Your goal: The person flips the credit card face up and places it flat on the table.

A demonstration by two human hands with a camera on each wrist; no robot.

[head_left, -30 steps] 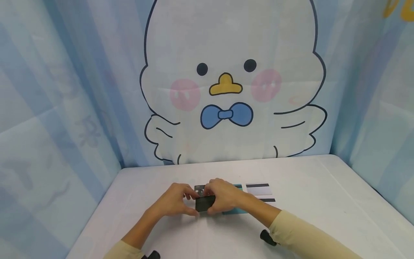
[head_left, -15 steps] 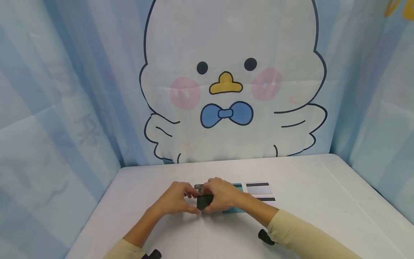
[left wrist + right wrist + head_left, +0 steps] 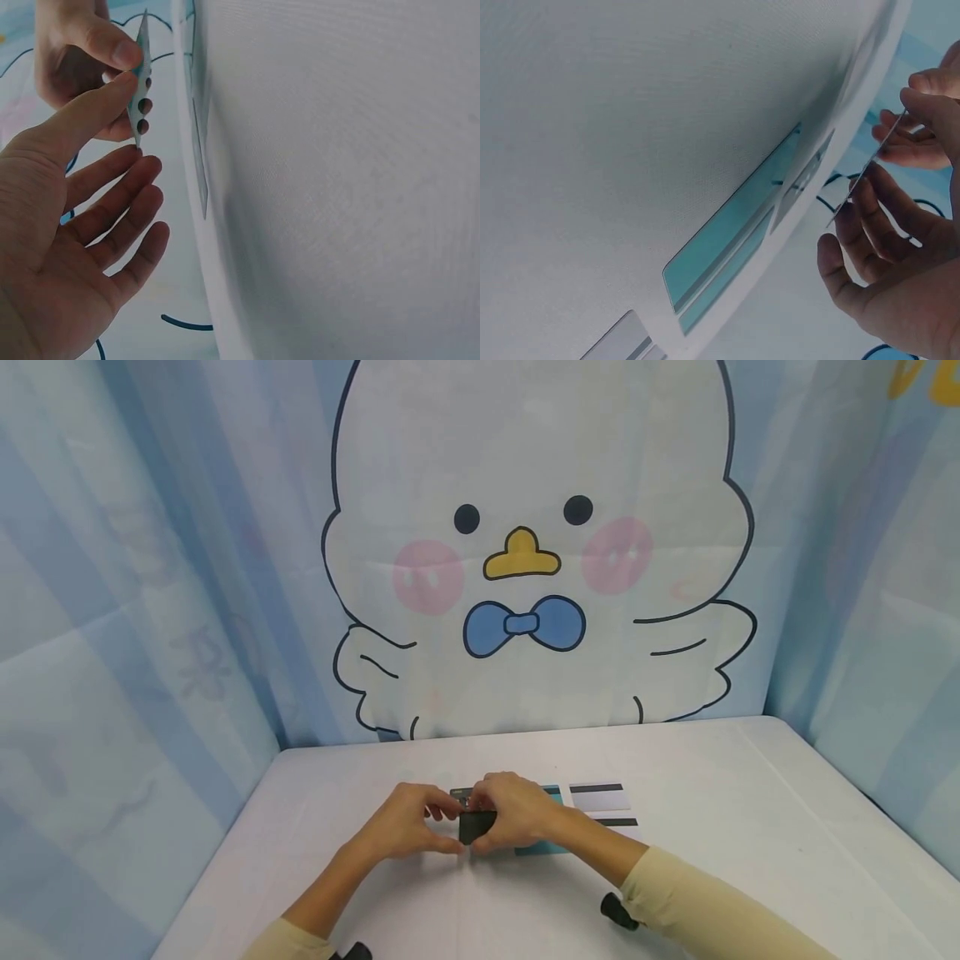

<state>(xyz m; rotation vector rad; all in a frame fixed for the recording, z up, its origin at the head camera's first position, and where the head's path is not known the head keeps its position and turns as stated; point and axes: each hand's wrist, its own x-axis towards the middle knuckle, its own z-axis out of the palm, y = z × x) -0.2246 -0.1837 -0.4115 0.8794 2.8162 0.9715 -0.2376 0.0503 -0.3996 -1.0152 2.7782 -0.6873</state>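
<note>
Both hands hold one thin dark card (image 3: pixel 476 827) above the table, its dark face toward the head camera. My left hand (image 3: pixel 417 820) pinches its left edge between thumb and index fingertip, the other fingers loosely bent. My right hand (image 3: pixel 516 812) grips its right part, thumb on the lower edge and fingers at the upper edge. In both wrist views the card (image 3: pixel 139 82) appears nearly edge-on. Beyond the hands lies another dark card (image 3: pixel 458 792), partly covered by the right hand. Teal cards (image 3: pixel 731 217) with a stripe lie beneath and beside the right hand.
Pale lilac cards (image 3: pixel 600 798) with black stripes lie in a column right of the teal ones, one partly behind the right forearm. The white table (image 3: pixel 712 827) ends at a printed curtain (image 3: pixel 525 693). Black wrist devices (image 3: pixel 619 912) sit under the sleeves.
The held card has shifted slightly right and deeper into the right hand, so less of its dark face shows. The hands have barely moved; the cards on the table stay put.
</note>
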